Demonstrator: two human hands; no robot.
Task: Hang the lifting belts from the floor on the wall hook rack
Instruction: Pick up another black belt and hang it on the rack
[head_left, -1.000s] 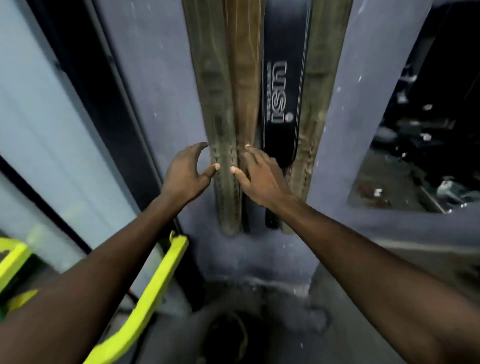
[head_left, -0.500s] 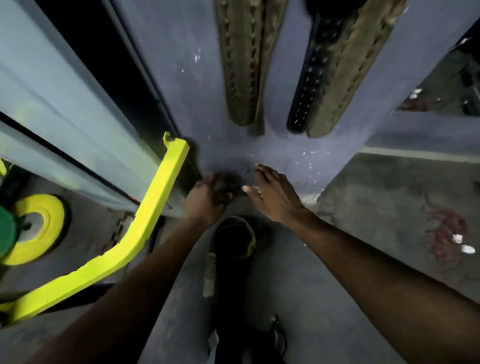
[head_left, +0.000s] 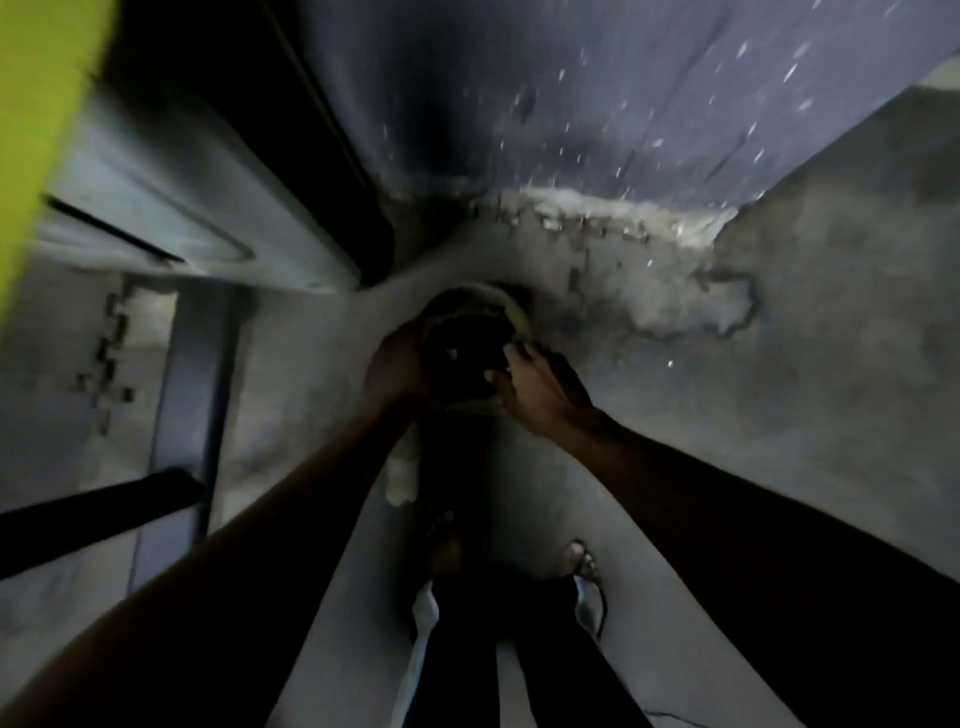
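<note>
Reaching down: left hand (head_left: 397, 364) and right hand (head_left: 535, 395) on one coiled belt (head_left: 467, 353) on floor (head_left: 779, 389); finger grip unclear, no writing readable.

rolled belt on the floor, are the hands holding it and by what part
Both hands are at the rolled belt: left hand on its left side, right hand on its right. Grip unclear.

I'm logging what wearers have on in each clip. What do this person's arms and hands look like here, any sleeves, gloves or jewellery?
Both forearms are bare as far as the frame shows: no sleeves in view. The left hand and right hand wear no gloves. No watch, band or ring shows, though the picture is dark and blurred, so small items could be missed.
</note>
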